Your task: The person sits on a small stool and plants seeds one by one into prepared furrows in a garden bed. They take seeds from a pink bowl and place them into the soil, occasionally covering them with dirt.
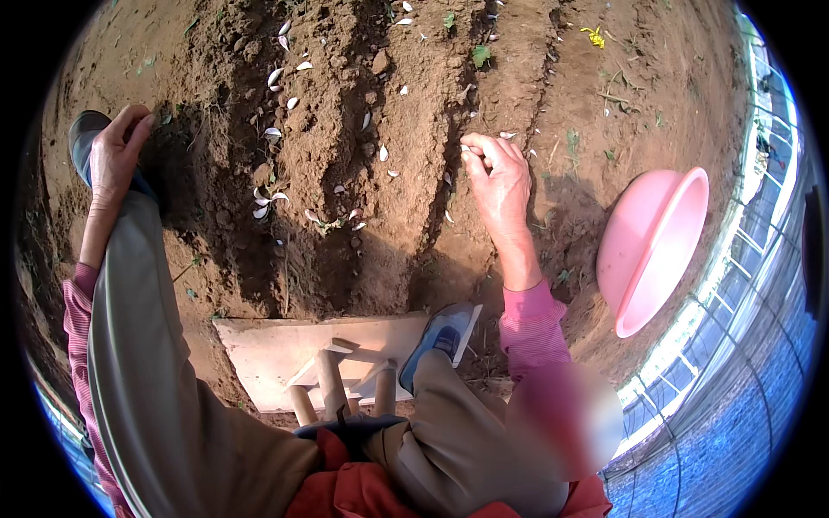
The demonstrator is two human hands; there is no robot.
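Note:
My right hand [500, 184] is over a furrow on the right, pinching a garlic clove [465, 149] between thumb and fingertips, low against the soil. A loose clove [508, 135] lies just beyond its knuckles. On the far left, my left hand [116, 152] hangs past my knee above a shoe [87, 139], with thumb and fingers drawn together. Nothing shows in it, though its palm side is hidden. Between the hands, several pale garlic cloves lie scattered along the brown furrows, including a small cluster [261, 211] and a single clove [383, 153].
A pink plastic basin [631, 239] rests tilted on the soil to the right. Before me lies a flat board [259, 349], with my other shoe [440, 340] and the wooden legs of a stool [332, 385] on it. Wire mesh fencing [725, 324] borders the right side.

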